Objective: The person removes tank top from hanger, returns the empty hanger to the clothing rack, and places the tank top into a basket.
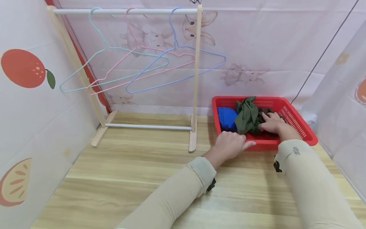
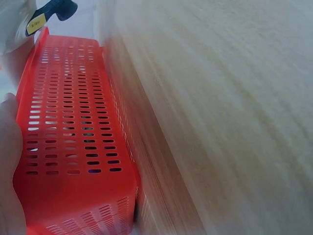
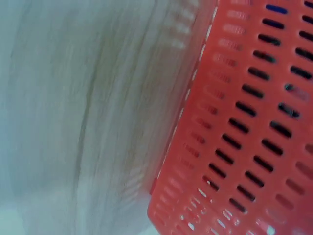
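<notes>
A red plastic basket (image 1: pixel 297 122) holds a blue cloth (image 1: pixel 227 117), a crumpled dark green cloth (image 1: pixel 246 116) and a dark brown cloth (image 1: pixel 266 111). My left hand (image 1: pixel 230 143) grips the basket's front rim near its left corner, thumb pointing right. In the left wrist view only part of that hand (image 2: pixel 10 166) shows, beside the slotted basket wall (image 2: pixel 68 107). Over the front rim reaches my right hand (image 1: pixel 274 123), its fingers apart and touching the dark brown cloth; some fingertips are hidden. The right wrist view shows the basket wall (image 3: pixel 254 122) but not the hand.
Left of the basket stands a wooden rack (image 1: pixel 197 70) with a white top bar (image 1: pixel 154 11). On it hang a mint hanger (image 1: pixel 100 51), a pink hanger (image 1: pixel 114 65) and a blue hanger (image 1: pixel 151 63). Printed cloth walls (image 1: pixel 271 38) surround the wooden table (image 1: pixel 128 165).
</notes>
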`<state>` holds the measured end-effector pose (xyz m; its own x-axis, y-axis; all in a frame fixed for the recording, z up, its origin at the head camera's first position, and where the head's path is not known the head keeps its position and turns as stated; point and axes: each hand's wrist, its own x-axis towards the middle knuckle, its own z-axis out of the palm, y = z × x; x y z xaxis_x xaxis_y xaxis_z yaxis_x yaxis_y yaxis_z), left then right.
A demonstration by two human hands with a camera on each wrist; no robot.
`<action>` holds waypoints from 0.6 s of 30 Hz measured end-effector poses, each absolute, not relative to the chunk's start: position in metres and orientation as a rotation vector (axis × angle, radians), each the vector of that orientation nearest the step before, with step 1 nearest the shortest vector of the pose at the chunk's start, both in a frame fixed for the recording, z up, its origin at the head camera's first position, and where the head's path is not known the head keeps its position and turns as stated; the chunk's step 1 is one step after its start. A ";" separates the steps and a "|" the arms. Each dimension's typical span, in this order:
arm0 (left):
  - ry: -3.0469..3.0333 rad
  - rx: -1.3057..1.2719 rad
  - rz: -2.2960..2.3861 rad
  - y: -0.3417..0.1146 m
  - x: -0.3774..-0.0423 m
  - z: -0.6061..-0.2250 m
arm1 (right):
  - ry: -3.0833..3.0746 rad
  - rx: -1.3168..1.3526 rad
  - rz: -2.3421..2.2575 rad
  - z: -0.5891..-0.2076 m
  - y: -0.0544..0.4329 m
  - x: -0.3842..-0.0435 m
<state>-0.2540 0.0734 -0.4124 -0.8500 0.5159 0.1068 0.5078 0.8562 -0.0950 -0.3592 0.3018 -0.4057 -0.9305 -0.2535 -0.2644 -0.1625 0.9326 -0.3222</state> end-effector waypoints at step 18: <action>-2.597 -1.133 -0.205 0.061 -0.270 -0.418 | 3.012 -0.288 -0.510 -0.414 0.317 -0.370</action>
